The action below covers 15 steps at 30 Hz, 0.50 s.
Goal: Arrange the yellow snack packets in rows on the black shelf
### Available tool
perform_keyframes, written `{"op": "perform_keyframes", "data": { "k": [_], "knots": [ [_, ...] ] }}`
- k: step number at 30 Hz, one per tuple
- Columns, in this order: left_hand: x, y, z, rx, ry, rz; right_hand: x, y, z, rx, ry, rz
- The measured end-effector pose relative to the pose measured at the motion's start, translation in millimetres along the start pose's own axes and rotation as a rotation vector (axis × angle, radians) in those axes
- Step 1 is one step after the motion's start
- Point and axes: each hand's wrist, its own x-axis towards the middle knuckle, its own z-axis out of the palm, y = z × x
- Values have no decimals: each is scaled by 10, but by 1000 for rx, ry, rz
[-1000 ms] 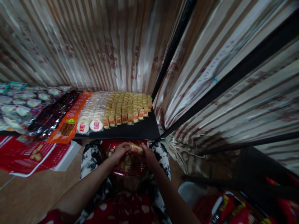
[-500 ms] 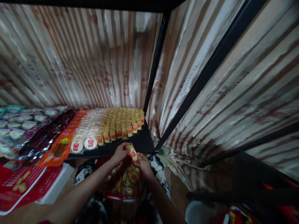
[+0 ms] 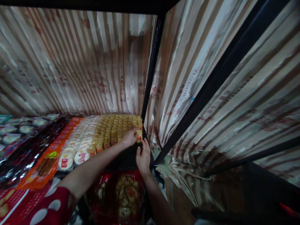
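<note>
My left hand (image 3: 130, 137) reaches to the right end of the rows and pinches a small gold-wrapped snack pack (image 3: 139, 135) with a red label. Just below it, my right hand (image 3: 143, 156) has its fingers stretched out and apart, with the tips close to the pack; whether they touch it I cannot tell. Rows of the same gold packs (image 3: 112, 126) stand on a black shelf (image 3: 124, 157), partly hidden by my left hand. In my lap, a red basket (image 3: 103, 179) holds more loose gold packs (image 3: 127, 193).
Left of the rows stand white round packs (image 3: 81, 156), an orange bag (image 3: 50, 156) and dark shiny packets (image 3: 35, 143). Black metal posts (image 3: 152, 68) rise at the shelf's corner. Striped curtain (image 3: 105, 62) hangs behind. A red printed package (image 3: 21, 200) is at lower left.
Both hands have moved forward from above the basket to the right end of the rows. The left carries the pack there; the right has let go of it. My view has shifted closer.
</note>
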Motion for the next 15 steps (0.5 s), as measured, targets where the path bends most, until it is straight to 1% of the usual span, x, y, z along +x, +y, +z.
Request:
{"op": "perform_keyframes", "data": {
  "k": [4,7,11,15],
  "knots": [
    [342,123,79,31,25,58,251,101,99,25,16,34],
    [581,135,153,67,23,60,391,161,160,49,33,83],
    [809,23,273,48,11,53,512,227,248,63,17,121],
    [884,-124,358,28,-33,72,589,325,342,53,-4,122]
  ]
}}
